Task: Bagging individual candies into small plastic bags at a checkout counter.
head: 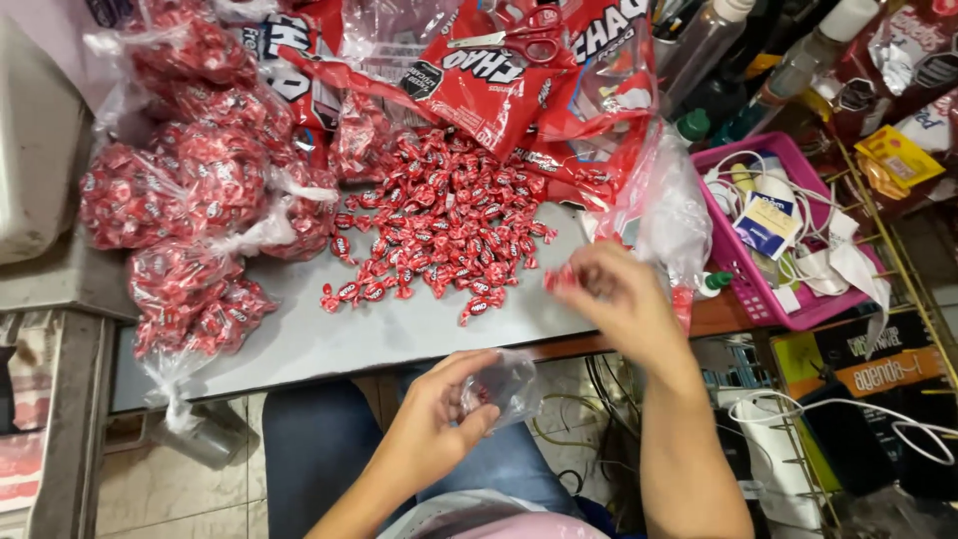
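Note:
A pile of red-wrapped candies point(439, 225) lies loose on the grey table point(329, 339). My left hand point(439, 414) holds a small clear plastic bag point(504, 384) below the table's front edge, with a few red candies inside. My right hand point(614, 289) hovers over the table's right end, blurred, pinching a few red candies point(559, 277) between its fingers. Several tied clear bags filled with candies point(190, 200) are stacked on the left of the table.
Opened big red candy packs point(489, 75) and red-handled scissors point(524, 40) lie at the back. A pink basket point(768, 299) with cables and packets stands to the right, next to bottles point(714, 40). A stack of empty clear bags point(669, 215) lies by my right hand.

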